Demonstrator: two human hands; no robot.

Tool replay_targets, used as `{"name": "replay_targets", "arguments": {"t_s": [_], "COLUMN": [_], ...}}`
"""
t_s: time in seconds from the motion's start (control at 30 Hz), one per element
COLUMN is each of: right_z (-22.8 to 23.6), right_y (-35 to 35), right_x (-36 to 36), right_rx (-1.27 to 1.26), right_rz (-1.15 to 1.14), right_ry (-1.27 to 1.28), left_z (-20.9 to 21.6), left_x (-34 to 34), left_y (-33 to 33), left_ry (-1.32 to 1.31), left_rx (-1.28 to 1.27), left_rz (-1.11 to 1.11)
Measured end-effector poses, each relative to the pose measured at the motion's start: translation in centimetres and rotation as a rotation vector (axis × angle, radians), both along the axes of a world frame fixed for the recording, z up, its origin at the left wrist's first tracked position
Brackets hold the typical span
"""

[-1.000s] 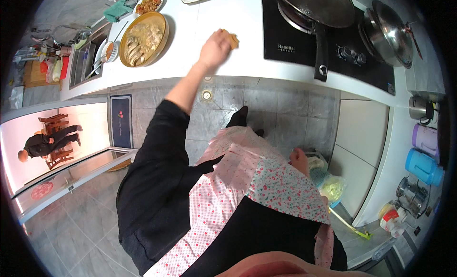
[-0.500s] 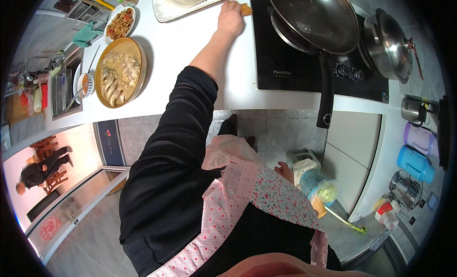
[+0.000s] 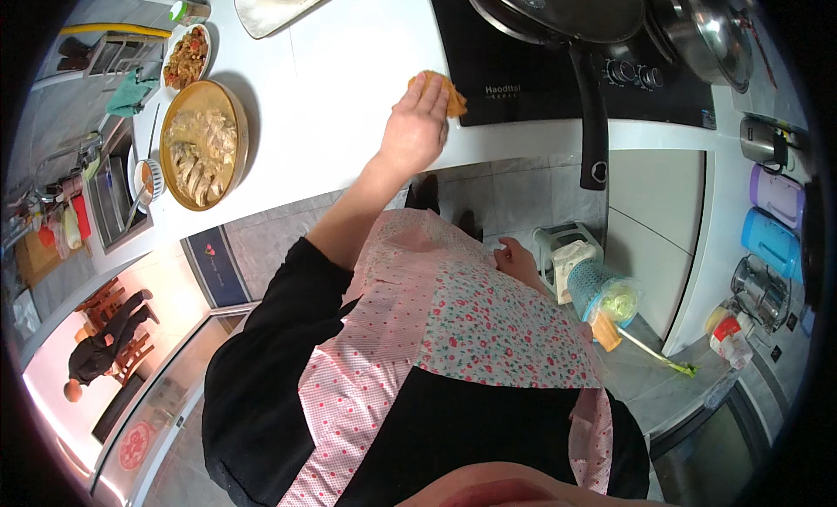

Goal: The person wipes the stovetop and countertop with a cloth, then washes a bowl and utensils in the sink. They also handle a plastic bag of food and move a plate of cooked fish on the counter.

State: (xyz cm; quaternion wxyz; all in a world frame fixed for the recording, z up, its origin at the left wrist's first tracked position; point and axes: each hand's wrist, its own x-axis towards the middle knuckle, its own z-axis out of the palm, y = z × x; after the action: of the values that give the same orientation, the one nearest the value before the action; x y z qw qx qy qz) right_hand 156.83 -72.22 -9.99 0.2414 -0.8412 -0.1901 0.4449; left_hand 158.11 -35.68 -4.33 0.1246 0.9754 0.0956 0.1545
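Note:
My left hand (image 3: pixel 417 130) presses down with its fingers together on an orange-brown cleaning cloth (image 3: pixel 453 99). Hand and cloth are on the white counter (image 3: pixel 340 97), by the near left corner of a black cooktop (image 3: pixel 523 104). Down by the right side of my floral apron hangs my right hand (image 3: pixel 516 261), its fingers loosely apart and nothing visible in them. A dark wok (image 3: pixel 575 10) with a long black handle stands on the cooktop, right of the cloth.
Left on the counter are a bowl of meat in broth (image 3: pixel 205 145), a plate of chopped food (image 3: pixel 186 58) and a white tray (image 3: pixel 283 8). A lidded steel pot (image 3: pixel 697 32) stands far right. Below are a blue basket (image 3: pixel 593 285) and a glass door (image 3: pixel 166 411). Someone sits far left.
My left hand has slid the cloth nearer along the cooktop's left edge, from the far part of the counter to its front corner. My right hand still hangs low. The view has shifted slightly.

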Motion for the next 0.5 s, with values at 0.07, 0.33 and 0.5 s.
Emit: {"name": "replay_targets", "arguments": {"t_s": [0.07,0.33,0.5], "right_z": [0.3,-0.8,-2.1], "right_y": [1.2,-4.3,-8.6], "right_x": [0.1,0.4,-0.2], "right_rx": [0.046,0.118,-0.022], "right_rz": [0.017,0.106,0.222], "right_ry": [0.010,0.156,0.212], "left_z": [-0.1,-1.2,-1.7], "left_x": [-2.0,-3.3,-5.3], "left_y": [-1.4,-13.9,-11.5], "left_ry": [0.077,-0.327,-0.205], "left_rx": [-0.093,-0.139,-0.091], "left_rz": [-0.062,0.236,0.114]}}
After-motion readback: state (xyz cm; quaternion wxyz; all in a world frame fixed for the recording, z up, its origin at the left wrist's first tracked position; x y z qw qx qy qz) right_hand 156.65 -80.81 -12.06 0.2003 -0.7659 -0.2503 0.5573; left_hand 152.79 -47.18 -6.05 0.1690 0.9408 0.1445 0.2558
